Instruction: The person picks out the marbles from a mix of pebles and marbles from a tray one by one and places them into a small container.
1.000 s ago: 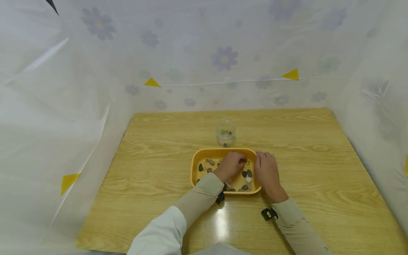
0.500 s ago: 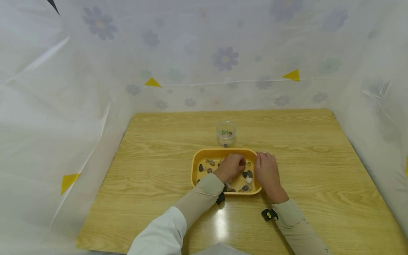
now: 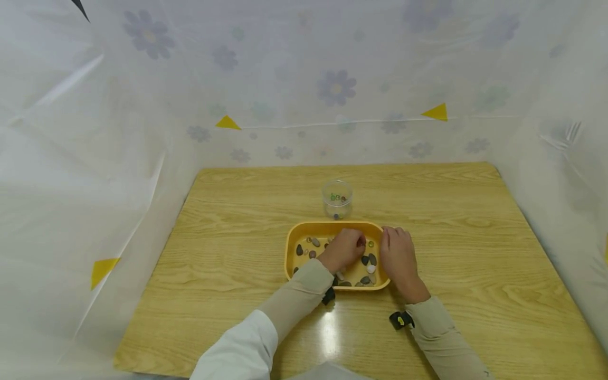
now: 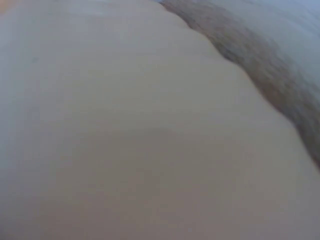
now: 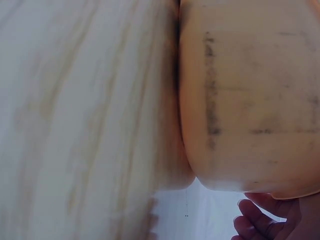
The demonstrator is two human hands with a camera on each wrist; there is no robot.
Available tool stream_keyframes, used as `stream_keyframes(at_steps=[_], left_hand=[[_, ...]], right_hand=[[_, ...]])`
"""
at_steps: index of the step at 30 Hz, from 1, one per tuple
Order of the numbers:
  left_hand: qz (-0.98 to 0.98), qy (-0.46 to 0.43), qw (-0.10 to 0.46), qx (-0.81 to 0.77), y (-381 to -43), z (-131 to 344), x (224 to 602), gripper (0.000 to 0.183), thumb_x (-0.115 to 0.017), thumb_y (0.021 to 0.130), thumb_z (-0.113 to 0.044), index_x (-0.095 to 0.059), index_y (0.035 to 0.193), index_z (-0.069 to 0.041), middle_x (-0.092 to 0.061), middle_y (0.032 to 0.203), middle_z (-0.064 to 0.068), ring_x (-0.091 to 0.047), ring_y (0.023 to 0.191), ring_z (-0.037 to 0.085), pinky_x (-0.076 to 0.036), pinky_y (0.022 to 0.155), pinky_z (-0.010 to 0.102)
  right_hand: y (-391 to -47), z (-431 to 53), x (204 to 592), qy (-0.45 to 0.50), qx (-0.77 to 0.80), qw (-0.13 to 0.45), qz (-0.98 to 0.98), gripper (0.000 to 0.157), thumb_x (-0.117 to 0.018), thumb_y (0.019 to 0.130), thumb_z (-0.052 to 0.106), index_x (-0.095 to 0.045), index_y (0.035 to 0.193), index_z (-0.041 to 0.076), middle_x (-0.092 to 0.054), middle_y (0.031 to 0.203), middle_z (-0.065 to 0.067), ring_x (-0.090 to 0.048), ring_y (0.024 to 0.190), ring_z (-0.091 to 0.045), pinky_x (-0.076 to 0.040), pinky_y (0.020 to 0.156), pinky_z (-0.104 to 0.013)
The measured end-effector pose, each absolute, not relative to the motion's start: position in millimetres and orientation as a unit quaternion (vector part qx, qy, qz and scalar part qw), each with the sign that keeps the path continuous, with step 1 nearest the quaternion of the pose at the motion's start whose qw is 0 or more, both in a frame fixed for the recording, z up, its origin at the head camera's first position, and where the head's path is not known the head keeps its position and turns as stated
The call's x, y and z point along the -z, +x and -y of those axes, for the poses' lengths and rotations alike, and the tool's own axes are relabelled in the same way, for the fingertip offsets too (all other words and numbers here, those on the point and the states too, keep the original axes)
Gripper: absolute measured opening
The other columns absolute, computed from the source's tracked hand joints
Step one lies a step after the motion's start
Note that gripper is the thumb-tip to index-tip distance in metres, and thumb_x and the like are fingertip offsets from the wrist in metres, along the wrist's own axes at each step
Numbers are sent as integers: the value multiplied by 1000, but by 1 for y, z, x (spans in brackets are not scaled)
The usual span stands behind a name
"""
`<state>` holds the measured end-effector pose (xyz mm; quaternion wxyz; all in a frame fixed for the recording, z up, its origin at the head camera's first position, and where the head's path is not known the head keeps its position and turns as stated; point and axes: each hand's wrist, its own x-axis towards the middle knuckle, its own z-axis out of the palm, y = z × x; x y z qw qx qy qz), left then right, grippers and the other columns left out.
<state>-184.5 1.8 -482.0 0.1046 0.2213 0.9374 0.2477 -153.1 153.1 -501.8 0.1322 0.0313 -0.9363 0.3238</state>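
In the head view my left hand (image 3: pixel 343 249) reaches down into a yellow tray (image 3: pixel 287 258). Its fingers curve down toward the tray floor, and the fingertips are hidden, so whether they hold something does not show. A small yellow-green glass marble (image 3: pixel 371 244) lies just right of that hand. My right hand (image 3: pixel 398 256) grips the tray's right rim; in the right wrist view its fingers (image 5: pixel 260 220) curl at the tray's edge. Dark, grey and white pebbles (image 3: pixel 371 268) are scattered in the tray. The left wrist view is filled by a blurred, close pale surface.
Behind the tray stands a clear plastic cup (image 3: pixel 337 199) with several glass marbles in it. All this sits on a wood-grain table (image 3: pixel 237 227). A pale flowered sheet (image 3: pixel 285 79) closes off the back and sides.
My left fingertips have drawn slightly down and back inside the tray. A dark green piece seen at them one second ago is out of sight. The right hand has stayed put.
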Motion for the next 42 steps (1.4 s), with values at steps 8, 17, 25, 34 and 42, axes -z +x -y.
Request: stream_keyframes(at_steps=[8, 17, 25, 34, 42], left_hand=[[-932, 199, 86, -290, -178, 3, 474, 12, -59, 90, -15, -68, 96, -11, -62, 88, -6, -53, 72, 3, -43, 65, 15], [-911, 224, 53, -341, -169, 14, 451, 12, -60, 92, -16, -67, 99, -9, -61, 89, -6, -53, 75, 3, -44, 66, 15], [-894, 228, 40, -384, -167, 24, 429, 17, -57, 94, -17, -64, 105, -7, -59, 92, -7, -53, 78, 3, -45, 68, 16], [-907, 213, -15, -362, -183, 38, 402, 16, -58, 93, -19, -66, 103, -9, -62, 93, -3, -55, 79, 4, -46, 71, 16], [-899, 162, -22, -406, -206, 52, 403, 17, -58, 93, -13, -66, 105, -6, -61, 92, -1, -55, 76, 8, -47, 66, 22]], right_hand=[[-154, -152, 503, 31, -325, 135, 935, 37, -35, 101, 19, -60, 112, -6, -58, 100, -20, -49, 92, -35, -40, 83, -48], [-152, -152, 500, 28, -329, 132, 935, 36, -36, 101, 18, -60, 112, -7, -58, 100, -21, -49, 92, -35, -40, 82, -49], [-152, -151, 500, 27, -328, 130, 935, 37, -35, 101, 18, -59, 113, -7, -58, 100, -21, -48, 92, -35, -40, 83, -49], [-152, -152, 500, 23, -328, 122, 936, 37, -35, 102, 20, -59, 114, -5, -57, 102, -20, -48, 93, -35, -40, 84, -49], [-152, -152, 499, 22, -328, 116, 937, 40, -33, 102, 21, -58, 115, -6, -57, 103, -20, -48, 94, -35, -39, 84, -49]])
